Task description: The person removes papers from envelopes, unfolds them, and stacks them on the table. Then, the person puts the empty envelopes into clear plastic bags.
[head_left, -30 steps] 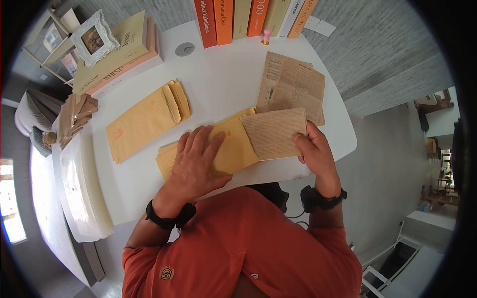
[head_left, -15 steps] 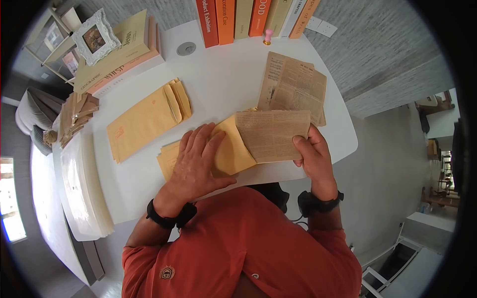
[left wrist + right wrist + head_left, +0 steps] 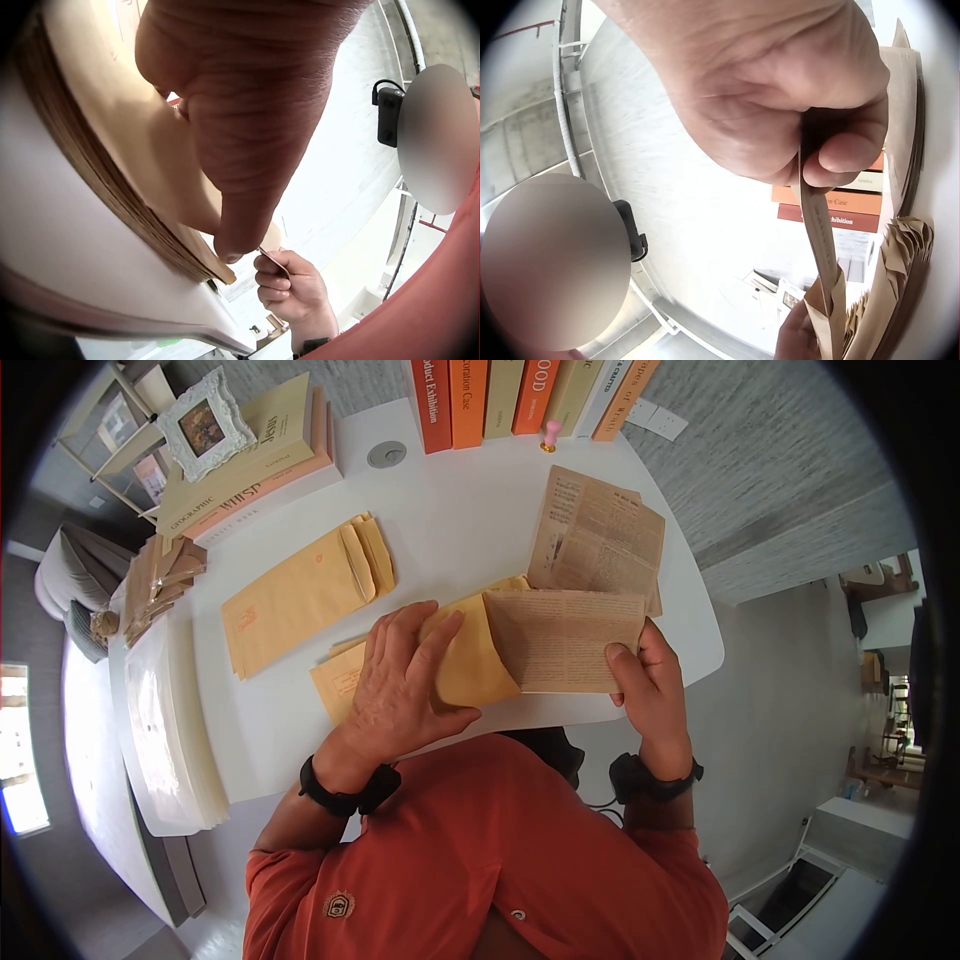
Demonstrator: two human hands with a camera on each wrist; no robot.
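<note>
Closest to me is the person's red shirt [image 3: 430,850], and just past it are the two hands. The left hand [image 3: 392,685] lies with its fingers stretched out on a yellow envelope [image 3: 478,670], which rests on more envelopes. The right hand [image 3: 655,685] pinches the far right end of a brown paper [image 3: 570,642] between thumb and fingers. I can see the paper's long side runs across, from right hand toward left hand, with its left end in the envelope's mouth. The right hand has the paper, and the left hand is apart from it. I think what counts most is that the paper lines up with that mouth, since the envelope tilts a bit. Farther off on the white table [image 3: 455,510] lie more envelopes [image 3: 295,598] to the left, printed sheets [image 3: 612,532] to the right, and standing books [image 3: 500,405] behind.
</note>
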